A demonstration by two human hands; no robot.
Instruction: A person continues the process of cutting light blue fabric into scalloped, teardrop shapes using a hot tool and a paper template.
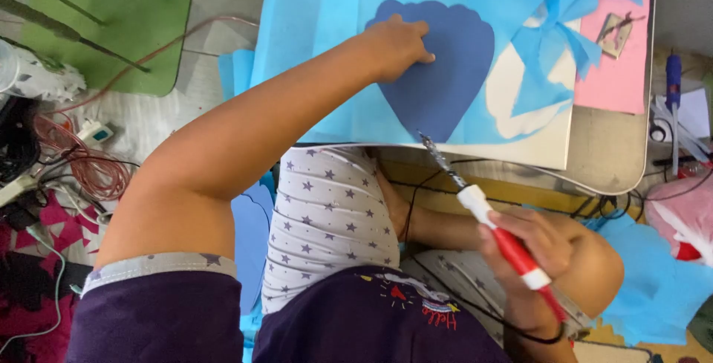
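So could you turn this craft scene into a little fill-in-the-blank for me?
1. The left hand presses on a dark blue ____-shaped cutout.
2. The right hand holds a red and white ____ with a metal tip.
3. The cutout lies on ____ blue paper.
4. At the board's right lies a ____ sheet.

Missing words: heart; tool; light; pink

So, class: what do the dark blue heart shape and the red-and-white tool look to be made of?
Heart shape: likely thin felt or foam sheet, matte, flat, clean cut edge; it could be card. Tool: glossy red and white plastic body, thin metal tip, trailing cord. The left hand presses the shape; the right hand grips the tool.
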